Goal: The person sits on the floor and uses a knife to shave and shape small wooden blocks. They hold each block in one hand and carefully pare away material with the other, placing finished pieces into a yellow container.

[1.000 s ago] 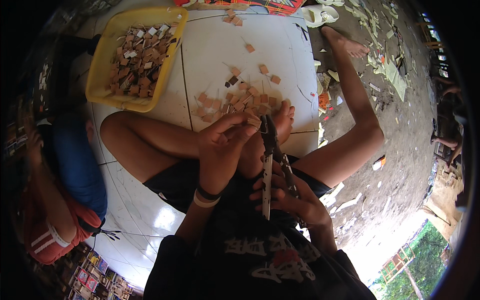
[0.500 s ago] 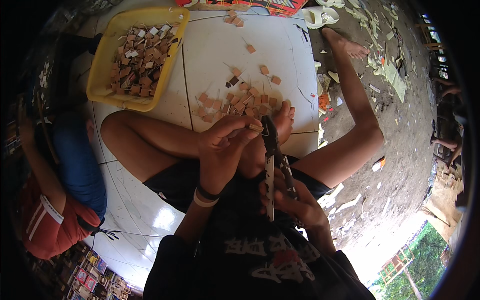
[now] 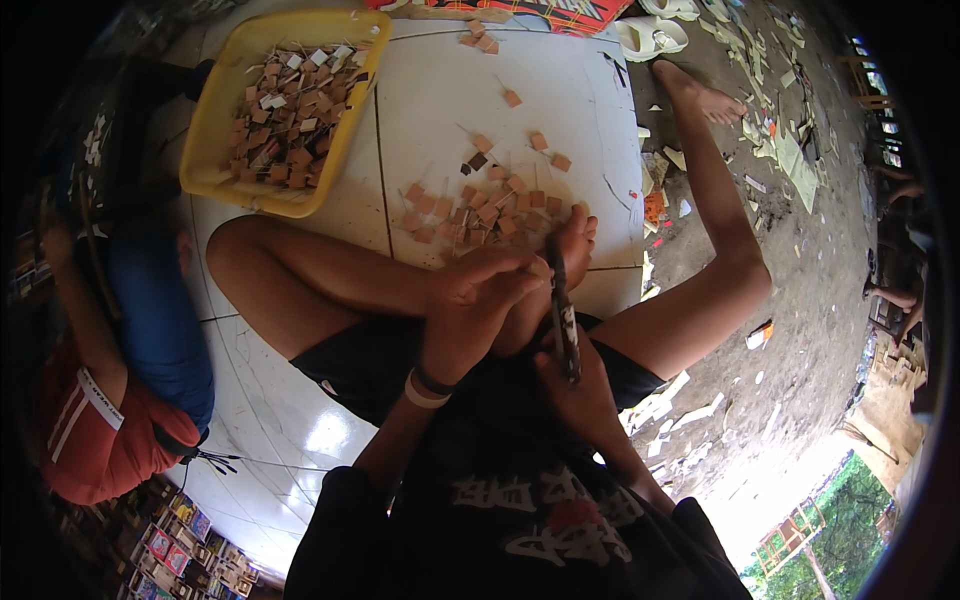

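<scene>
My left hand (image 3: 472,305) is in front of the loose pile, its fingers pinched together. A small square wooden tile with a wire was in that pinch half a second ago; now the fingers largely hide it. My right hand (image 3: 582,388) grips a pair of dark, worn pliers (image 3: 568,335) by the handles, which are closed together. The jaws point away from me, beside my left fingertips; whether they touch the wire cannot be made out. Just beyond lies a pile of small brown wooden tiles (image 3: 500,207) with thin wires.
A yellow plastic basin (image 3: 190,165) full of similar tiles stands at the far left on the white tiled floor (image 3: 285,385). My bare foot (image 3: 577,238) rests beside the pile. Scraps litter the dirt ground (image 3: 720,330) at right. Another person in red (image 3: 110,430) sits at left.
My left hand has turned over and shifted slightly right, hiding the wooden tile. The pliers' handles have come together, and the pliers have moved a little right.
</scene>
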The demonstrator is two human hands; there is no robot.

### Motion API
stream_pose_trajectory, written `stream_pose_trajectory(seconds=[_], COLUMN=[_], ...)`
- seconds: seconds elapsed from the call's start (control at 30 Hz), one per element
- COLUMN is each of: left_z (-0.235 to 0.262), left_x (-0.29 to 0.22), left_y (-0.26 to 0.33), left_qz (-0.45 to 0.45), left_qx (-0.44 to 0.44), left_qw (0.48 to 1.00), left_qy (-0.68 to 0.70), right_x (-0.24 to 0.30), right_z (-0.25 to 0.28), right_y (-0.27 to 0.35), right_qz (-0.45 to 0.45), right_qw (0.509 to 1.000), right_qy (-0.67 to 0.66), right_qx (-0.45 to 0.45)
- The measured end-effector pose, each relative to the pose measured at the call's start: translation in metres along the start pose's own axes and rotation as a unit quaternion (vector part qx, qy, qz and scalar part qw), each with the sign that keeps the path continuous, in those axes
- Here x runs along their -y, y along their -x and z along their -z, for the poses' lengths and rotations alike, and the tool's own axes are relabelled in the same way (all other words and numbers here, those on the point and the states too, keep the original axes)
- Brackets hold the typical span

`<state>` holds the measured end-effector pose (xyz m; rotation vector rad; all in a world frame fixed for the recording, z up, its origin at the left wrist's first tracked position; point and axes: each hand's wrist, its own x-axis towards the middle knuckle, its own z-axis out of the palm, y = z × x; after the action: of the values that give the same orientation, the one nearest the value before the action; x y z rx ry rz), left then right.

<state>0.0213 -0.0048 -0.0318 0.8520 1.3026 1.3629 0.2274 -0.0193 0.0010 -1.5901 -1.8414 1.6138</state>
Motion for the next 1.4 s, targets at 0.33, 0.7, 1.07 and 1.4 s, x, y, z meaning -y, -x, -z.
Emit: stream_pose_trajectory(seconds=[0.33,0.7,1.07,1.4], left_z=[0.054,0.089,0.033,0.008], left_x=[0.05,0.075,0.016,-0.008], left_y=[-0.049,-0.072,-0.04,-0.025], left_qz=[0.019,-0.026,-0.092,-0.136], left_qx=[-0.168,-0.181,-0.133,-0.122], left_qw=[0.981,0.842,0.957,0.959], left_qy=[-0.09,-0.508,-0.241,-0.218], right_x=[-0.015,-0.013,0.014,0.03], right_z=[0.022,0.01,0.009,0.008], right_y=[-0.008,-0.01,-0.012,-0.009], right_qz=[-0.171,-0.162,-0.062,-0.012], right_qw=[0.956,0.954,0.991,0.992], right_qy=[-0.238,-0.252,-0.099,-0.093], right_qx=[-0.025,0.019,0.071,0.086])
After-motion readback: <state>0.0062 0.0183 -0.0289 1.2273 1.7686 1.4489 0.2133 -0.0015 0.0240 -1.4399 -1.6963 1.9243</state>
